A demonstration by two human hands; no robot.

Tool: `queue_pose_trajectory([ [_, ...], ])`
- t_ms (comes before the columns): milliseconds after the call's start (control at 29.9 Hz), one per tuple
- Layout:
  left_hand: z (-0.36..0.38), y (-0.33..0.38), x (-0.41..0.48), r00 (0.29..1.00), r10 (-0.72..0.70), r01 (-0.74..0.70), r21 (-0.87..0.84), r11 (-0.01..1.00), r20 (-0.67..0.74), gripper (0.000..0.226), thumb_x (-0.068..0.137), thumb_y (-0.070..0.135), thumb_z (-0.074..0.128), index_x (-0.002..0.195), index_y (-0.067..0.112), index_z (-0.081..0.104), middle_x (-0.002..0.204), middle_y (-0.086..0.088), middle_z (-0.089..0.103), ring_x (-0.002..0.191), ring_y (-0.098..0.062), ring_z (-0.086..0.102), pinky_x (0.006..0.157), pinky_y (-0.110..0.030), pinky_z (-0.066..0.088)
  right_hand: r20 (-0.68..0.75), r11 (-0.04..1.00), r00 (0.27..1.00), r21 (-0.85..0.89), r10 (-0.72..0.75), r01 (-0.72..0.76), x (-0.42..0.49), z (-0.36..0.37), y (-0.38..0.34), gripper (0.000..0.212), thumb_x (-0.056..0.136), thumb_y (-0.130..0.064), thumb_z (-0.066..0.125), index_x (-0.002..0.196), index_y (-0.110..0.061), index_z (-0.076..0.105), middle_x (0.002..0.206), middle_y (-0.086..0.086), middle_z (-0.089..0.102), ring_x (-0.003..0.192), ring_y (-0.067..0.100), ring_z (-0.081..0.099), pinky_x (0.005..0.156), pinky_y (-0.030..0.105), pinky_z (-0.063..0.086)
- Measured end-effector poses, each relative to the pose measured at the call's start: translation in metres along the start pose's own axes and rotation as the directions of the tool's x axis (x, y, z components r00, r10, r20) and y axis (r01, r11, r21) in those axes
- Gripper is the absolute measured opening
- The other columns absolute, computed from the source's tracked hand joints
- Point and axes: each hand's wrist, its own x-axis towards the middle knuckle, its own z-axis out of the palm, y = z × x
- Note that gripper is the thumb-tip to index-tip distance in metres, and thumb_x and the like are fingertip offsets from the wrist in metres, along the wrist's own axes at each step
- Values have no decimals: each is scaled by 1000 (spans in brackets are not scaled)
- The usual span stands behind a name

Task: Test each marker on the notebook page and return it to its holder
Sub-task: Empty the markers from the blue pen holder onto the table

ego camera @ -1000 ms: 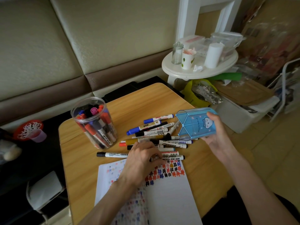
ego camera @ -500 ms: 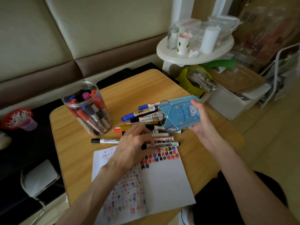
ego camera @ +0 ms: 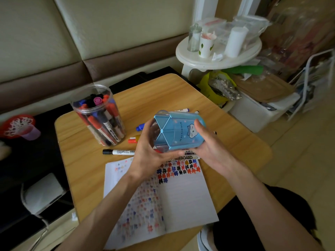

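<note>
Wooden worktop (ego camera: 87, 160) is carrying our open notebook (ego camera: 181, 196), its page filled with coloured test marks. Just beyond the notebook we are holding the blue holder (ego camera: 181, 133) tipped on its side, clear of the surface: our left hand (ego camera: 150, 151) is curling round its open, divided end and our right hand (ego camera: 208, 151) is gripping its closed end. Loose markers (ego camera: 119, 152) are lying beyond the notebook, beneath the holder, and a clear jar (ego camera: 101, 116) of markers is standing beyond the notebook's left corner

Head view, close above table (ego camera: 87, 160)
</note>
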Motion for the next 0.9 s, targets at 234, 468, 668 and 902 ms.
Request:
queue_pose_trajectory([
  [234,-1,16,-3,1000,-21,19,-160,987,-11,98,63,5,86,144,34,41,122,34,62,120,-3,63,85,-23,58,136,942,982,-292,-131,166,-7,-17,-19,100,66,-36,96,152,-33,44,143,2,59,135,27,57,98,46,58],
  [468,0,11,1,997,-58,63,-107,992,45,102,65,16,92,151,30,40,142,7,59,130,-17,59,91,-29,57,180,717,957,-633,-229,291,-16,2,-18,126,66,-27,100,161,-43,19,161,-17,37,146,3,41,109,35,52],
  [668,-5,10,2,996,-72,75,-43,996,61,101,67,21,94,151,39,40,143,6,59,132,-20,58,101,-42,55,174,674,940,-660,-294,333,-16,10,-17,130,67,-23,99,163,-43,14,162,-26,29,146,-10,32,106,15,46],
  [902,-4,14,2,997,-71,72,-39,997,20,99,67,13,91,151,31,42,140,11,61,129,-12,60,106,-45,52,141,674,923,-645,-358,360,-15,12,-15,127,66,-22,99,162,-41,17,162,-17,35,144,1,43,108,30,52],
])
